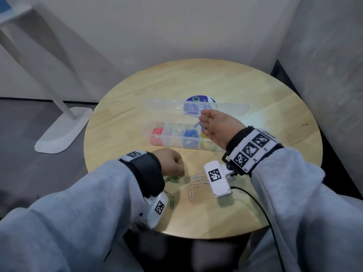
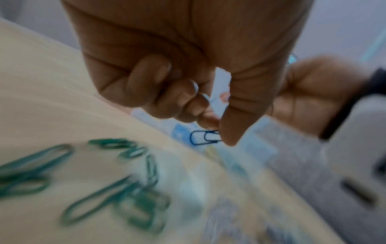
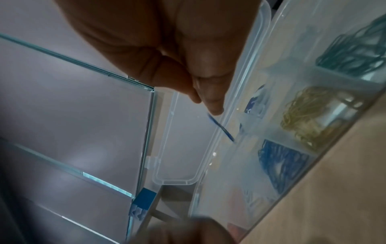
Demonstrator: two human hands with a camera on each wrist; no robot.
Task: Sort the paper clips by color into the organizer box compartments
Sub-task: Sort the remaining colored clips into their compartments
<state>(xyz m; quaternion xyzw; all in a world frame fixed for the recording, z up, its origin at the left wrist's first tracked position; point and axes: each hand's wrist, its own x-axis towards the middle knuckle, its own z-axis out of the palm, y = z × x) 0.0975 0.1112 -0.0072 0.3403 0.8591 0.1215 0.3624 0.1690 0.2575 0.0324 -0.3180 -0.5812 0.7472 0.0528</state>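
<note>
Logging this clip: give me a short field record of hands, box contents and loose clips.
left hand: pinches a blue clip, low over the table
right hand: holds a blue paper clip over the organizer box
box lid: open
compartments: red, white, blue, yellow, green clips, one colour each
loose on table: green clips, white clips
</note>
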